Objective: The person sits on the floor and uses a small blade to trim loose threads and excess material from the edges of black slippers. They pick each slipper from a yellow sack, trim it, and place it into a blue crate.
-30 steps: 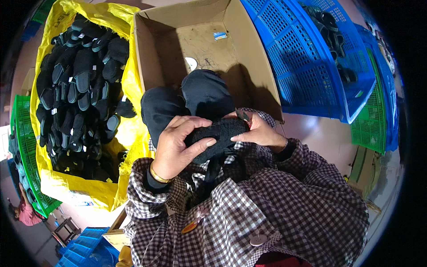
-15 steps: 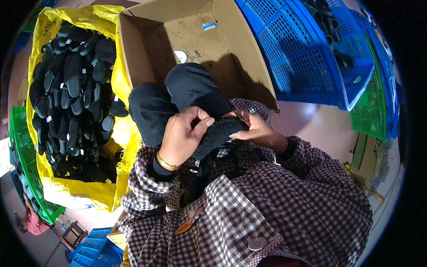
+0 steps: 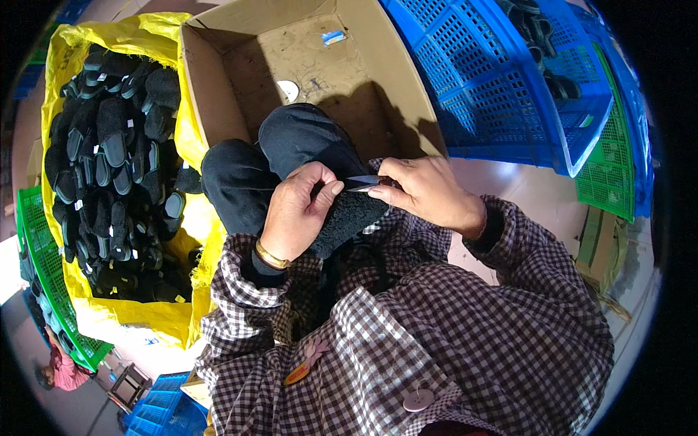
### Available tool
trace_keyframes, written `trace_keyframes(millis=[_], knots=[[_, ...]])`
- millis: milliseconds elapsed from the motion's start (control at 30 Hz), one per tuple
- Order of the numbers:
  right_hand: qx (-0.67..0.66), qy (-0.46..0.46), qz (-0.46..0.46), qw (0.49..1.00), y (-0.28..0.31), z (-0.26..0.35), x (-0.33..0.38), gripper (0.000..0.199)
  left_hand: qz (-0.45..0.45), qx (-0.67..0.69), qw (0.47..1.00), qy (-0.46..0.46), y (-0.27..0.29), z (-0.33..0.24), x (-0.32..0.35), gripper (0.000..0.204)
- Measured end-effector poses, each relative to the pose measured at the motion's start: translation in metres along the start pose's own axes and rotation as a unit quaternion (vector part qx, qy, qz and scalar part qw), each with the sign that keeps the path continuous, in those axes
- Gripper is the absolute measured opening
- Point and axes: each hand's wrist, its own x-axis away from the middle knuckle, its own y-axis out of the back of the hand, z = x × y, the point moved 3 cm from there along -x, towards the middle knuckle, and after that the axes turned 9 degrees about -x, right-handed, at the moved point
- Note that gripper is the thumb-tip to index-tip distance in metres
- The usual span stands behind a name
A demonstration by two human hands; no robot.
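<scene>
A fuzzy black slipper lies across my lap, below both hands. My left hand is closed in a pinch at its upper left edge; whatever thread or bit is between thumb and finger is too small to make out. In my right hand is a pair of small thread snips. Their pointed metal blades reach left, almost to my left fingertips, just above the slipper. Part of the snips' handle is hidden by my right fingers.
To the left stands a yellow sack full of black slippers. Ahead, beyond my knees, is an open cardboard box with a few scraps inside. Blue plastic crates stand at the right, a green crate beside them. Another person is at far lower left.
My right hand has let go of the slipper's right end and turned over, bringing the snips' blades up to my left fingertips. My left hand keeps its pinch, shifted slightly.
</scene>
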Motion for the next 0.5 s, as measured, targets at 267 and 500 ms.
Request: trace_keyframes(millis=[267,500], knots=[[0.034,0.017,0.06,0.997,0.007,0.007,-0.015,0.038,-0.009,0.003,1.0,0.029,0.002,-0.002,0.0,0.014],[0.039,0.033,0.09,0.995,0.005,0.006,-0.023,0.04,-0.006,-0.012,0.999,0.032,0.003,-0.001,0.0,0.016]])
